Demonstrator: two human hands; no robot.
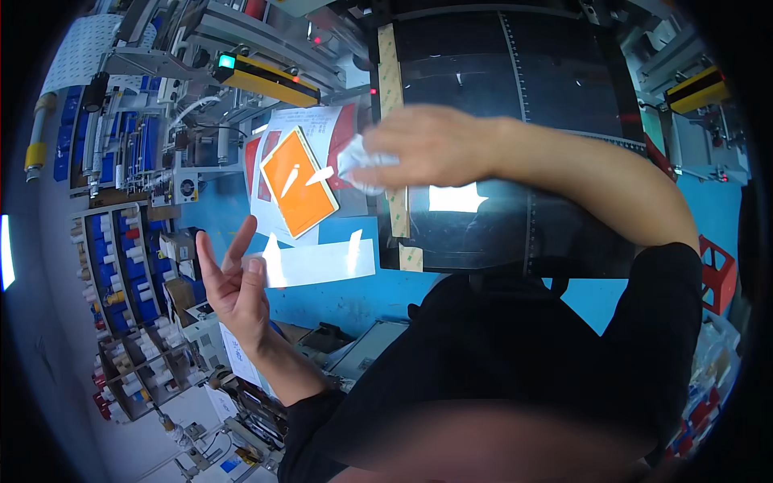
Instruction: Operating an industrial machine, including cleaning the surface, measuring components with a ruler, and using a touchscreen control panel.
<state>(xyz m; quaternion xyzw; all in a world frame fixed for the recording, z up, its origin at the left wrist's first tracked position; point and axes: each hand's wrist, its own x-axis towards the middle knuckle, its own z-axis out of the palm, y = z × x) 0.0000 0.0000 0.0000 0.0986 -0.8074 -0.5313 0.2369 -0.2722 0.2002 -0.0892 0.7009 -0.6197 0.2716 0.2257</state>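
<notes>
My left hand pinches one end of a glossy, whitish rectangular strip between the thumb and a finger behind it, with two other fingers stretched up. The strip extends to the right, light glinting off it. A crumpled white cloth is bunched in my right hand, whose fingers are blurred. This hand hovers over the left edge of the black work surface. Between the hands, an orange rectangular booklet or pad with a pale border rests on printed sheets.
Tan tape runs along the black surface's left edge, and a ruled scale crosses that surface. Yellow-and-black sensor bars stand on both sides. Machinery and shelves of spools fill the left. A red plastic crate lies at far right.
</notes>
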